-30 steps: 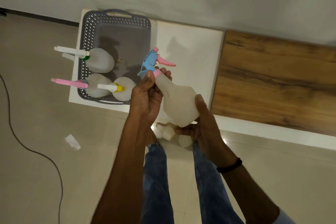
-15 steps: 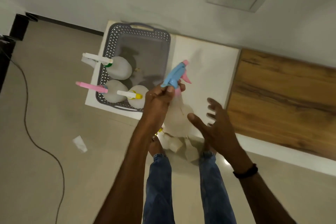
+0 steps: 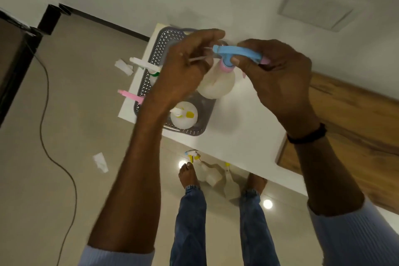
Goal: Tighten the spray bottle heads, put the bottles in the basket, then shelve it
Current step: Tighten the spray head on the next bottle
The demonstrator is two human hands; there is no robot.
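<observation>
A translucent white spray bottle (image 3: pixel 218 85) with a blue head (image 3: pixel 237 53) and pink collar hangs over the right half of the grey perforated basket (image 3: pixel 149 84). My left hand (image 3: pixel 183 67) is closed around the bottle's shoulder from the left. My right hand (image 3: pixel 274 77) pinches the blue head from the right. In the basket stand a bottle with a yellow-and-white head (image 3: pixel 183 116), one with a pink trigger (image 3: pixel 129 95) and one with a white-and-green trigger (image 3: pixel 144 65). My left arm hides much of those last two.
The basket sits at the left end of a white table (image 3: pixel 248 136), and a wooden top (image 3: pixel 356 125) adjoins on the right. More bottles (image 3: pixel 212 176) lie on the floor between my feet. A cable (image 3: pixel 43 114) and paper scraps (image 3: pixel 100 162) lie on the floor to the left.
My right hand, open half a second ago, has closed on the blue head. The bottle has moved up and away from me, over the basket, with both hands on it.
</observation>
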